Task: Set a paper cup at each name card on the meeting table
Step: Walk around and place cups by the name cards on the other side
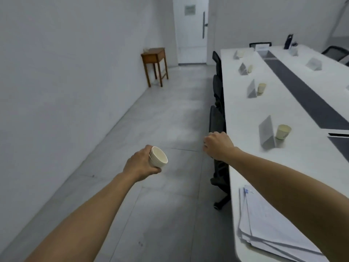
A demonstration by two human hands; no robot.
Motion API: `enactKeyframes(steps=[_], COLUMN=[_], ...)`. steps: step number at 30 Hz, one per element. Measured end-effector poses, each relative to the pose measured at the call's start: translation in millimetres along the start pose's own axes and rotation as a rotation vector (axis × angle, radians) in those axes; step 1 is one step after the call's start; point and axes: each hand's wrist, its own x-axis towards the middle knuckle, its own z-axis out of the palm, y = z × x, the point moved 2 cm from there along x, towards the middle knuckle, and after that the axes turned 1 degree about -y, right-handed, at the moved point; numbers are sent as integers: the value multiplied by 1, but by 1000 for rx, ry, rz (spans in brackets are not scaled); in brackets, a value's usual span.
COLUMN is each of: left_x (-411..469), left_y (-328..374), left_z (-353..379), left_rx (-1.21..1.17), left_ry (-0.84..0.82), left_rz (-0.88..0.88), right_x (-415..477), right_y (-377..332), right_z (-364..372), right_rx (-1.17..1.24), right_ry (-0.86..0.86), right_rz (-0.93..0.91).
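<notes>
Here, a nested stack of paper cups (158, 157) is gripped sideways in the left hand (138, 165) over the floor; the right hand (219, 146) is loosely curled, empty. If tilted further, cups could be shed.

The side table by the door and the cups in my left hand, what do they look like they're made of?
Side table: apparently wood, brown with a slight sheen, square legs. Stack of cups in the left hand: likely paper, matte off-white, thin nested rims.

Far name cards (238, 54) blurred; paper stack (268, 224) perhaps cut off.
</notes>
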Motion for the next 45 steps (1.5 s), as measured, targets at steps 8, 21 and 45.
enactKeyframes(steps=[8, 21, 45], left_x=[105, 355, 979], left_y=[-74, -177, -265], left_z=[-45, -126, -152], left_rx=[12, -52, -71], left_ry=[57, 97, -45], left_rz=[-12, -91, 165], right_x=[149, 441, 958], right_y=[-43, -44, 92], right_z=[2, -6, 71], right_rx=[-19, -2, 7], right_ry=[11, 41, -31], right_rz=[-73, -48, 246])
